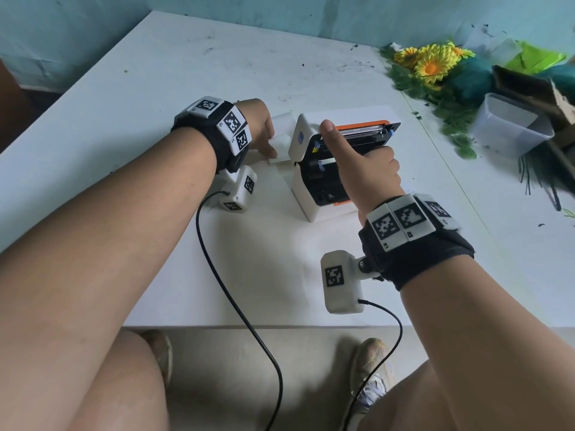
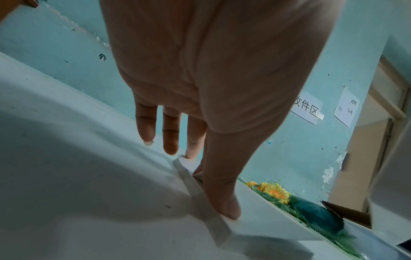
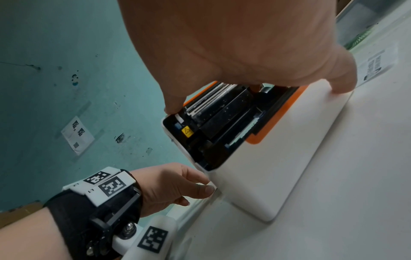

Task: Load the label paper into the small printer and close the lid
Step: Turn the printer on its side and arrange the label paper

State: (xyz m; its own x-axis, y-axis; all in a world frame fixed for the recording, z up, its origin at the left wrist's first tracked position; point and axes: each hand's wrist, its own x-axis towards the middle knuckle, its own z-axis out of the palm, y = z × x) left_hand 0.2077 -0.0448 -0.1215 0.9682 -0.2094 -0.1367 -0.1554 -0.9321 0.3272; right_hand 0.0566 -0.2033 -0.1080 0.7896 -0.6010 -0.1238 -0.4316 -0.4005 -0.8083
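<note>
The small white printer (image 1: 306, 197) with orange trim stands mid-table with its lid (image 1: 300, 135) raised, so the black inside shows (image 3: 222, 119). My right hand (image 1: 357, 147) spans the opening from above. Its thumb (image 3: 173, 107) lies on the lid's edge and its curled fingers are on the body's right side. Just left of the printer lies a white folded stack of label paper (image 1: 281, 141). My left hand (image 1: 270, 147) pinches that label paper (image 2: 206, 202) between thumb and forefinger at its edge, low on the table (image 2: 66, 176).
Artificial sunflowers and greenery (image 1: 432, 63), a clear plastic tub (image 1: 510, 129) and a cardboard box (image 1: 529, 85) crowd the far right. Black cables (image 1: 236, 306) trail from both wrist cameras over the table's front edge (image 1: 280, 326). A teal wall stands behind.
</note>
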